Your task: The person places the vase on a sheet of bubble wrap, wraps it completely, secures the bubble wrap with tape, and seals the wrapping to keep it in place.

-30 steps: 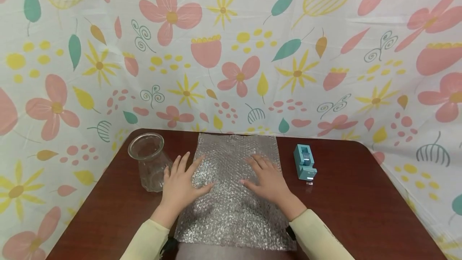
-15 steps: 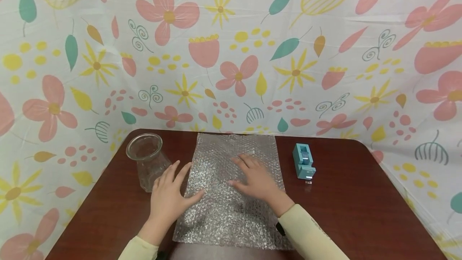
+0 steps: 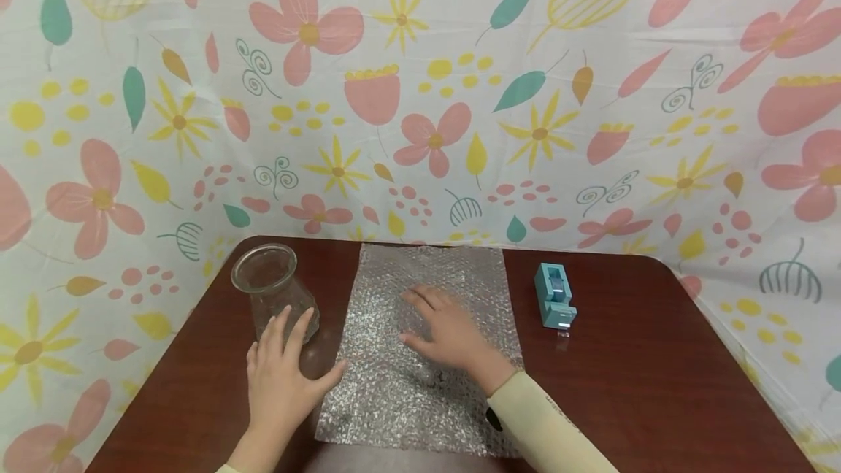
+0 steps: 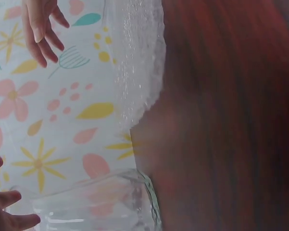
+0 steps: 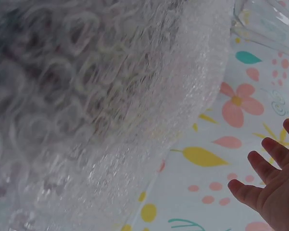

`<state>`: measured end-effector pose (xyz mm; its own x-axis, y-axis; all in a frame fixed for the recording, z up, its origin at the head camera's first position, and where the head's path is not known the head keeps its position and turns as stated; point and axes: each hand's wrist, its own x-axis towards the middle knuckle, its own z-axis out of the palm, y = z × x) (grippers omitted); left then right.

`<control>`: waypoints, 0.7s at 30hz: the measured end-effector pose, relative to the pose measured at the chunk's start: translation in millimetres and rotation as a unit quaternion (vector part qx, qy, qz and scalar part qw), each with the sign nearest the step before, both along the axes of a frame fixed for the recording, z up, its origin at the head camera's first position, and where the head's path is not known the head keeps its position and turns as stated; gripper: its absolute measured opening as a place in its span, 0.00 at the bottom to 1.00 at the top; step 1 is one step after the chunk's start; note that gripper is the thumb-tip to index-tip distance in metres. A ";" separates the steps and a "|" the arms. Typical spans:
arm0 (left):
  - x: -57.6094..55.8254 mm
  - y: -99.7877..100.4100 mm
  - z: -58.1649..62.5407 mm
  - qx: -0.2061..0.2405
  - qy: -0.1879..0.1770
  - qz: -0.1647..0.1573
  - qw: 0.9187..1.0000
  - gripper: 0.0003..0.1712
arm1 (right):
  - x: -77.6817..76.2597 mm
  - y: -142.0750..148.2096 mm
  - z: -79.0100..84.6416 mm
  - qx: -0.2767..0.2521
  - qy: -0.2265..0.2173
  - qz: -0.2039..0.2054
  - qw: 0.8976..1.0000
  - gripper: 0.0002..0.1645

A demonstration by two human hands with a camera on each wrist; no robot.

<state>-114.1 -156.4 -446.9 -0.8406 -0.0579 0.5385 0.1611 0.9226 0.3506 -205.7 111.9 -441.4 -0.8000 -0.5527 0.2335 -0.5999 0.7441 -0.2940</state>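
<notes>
A clear glass jar with a flared rim stands upright at the table's left. My left hand is just in front of it, fingers spread and thumb out; whether the fingertips touch the glass I cannot tell. In the left wrist view the jar lies close by those fingers. A sheet of bubble wrap covers the middle of the table. Over it hovers my right hand, its fingers loosely extended and holding nothing. The right wrist view has these fingers apart from the wrap.
To the right of the wrap stands a light-blue tape dispenser with a roll of tape in it. The dark red-brown table ends at a flower-printed cloth behind and at both sides.
My left hand has moved left and nearer to me, off the bubble wrap toward the jar. The right hand has drifted left over the wrap. Jar, wrap and dispenser have stayed in place.
</notes>
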 end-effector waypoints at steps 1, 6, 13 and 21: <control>0.7 -1.7 -0.9 0.005 0.009 0.000 1.000 0.53 | -0.1 -1.0 -0.4 0.001 0.002 0.001 1.000 0.42; 1.4 -12.3 -3.2 0.042 0.028 0.011 0.999 0.56 | -0.6 -7.2 -3.3 0.005 0.012 0.004 1.000 0.42; -4.6 -32.2 -8.1 0.135 -0.010 0.051 0.990 0.63 | 0.4 -17.4 -6.0 -0.008 -0.004 0.017 1.000 0.42; -21.1 -52.4 -17.4 0.253 -0.082 0.023 0.964 0.66 | 0.9 -23.9 -9.8 -0.011 -0.032 0.012 0.999 0.42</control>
